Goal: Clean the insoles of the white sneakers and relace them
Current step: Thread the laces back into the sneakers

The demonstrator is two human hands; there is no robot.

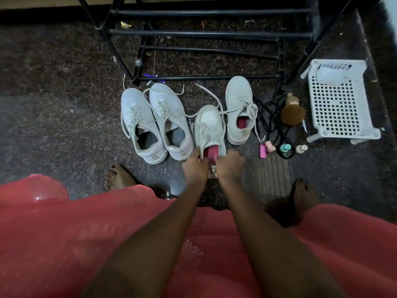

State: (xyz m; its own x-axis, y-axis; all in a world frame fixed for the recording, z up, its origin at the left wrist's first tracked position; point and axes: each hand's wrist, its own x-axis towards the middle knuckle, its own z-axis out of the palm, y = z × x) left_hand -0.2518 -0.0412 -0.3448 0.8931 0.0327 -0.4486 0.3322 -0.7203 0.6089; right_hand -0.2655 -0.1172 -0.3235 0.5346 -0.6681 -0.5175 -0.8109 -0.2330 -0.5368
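Several white sneakers stand in a row on the dark floor. The third one, a white sneaker [208, 127] with loose laces, has a pink insole [211, 152] showing at its heel opening. My left hand [196, 166] grips the heel rim on the left side. My right hand [229, 165] holds the heel end on the right, fingers curled at the insole's edge. Its partner sneaker [239, 108] with a pink insole stands to the right. A second white pair [154, 123] with dark insoles stands to the left.
A black metal shoe rack [204, 33] stands behind the shoes. A white perforated plastic stool [337, 100] is at right, with a brown brush [293, 114], black cords and small bottles [279, 148] beside it. My bare feet and red skirt fill the foreground.
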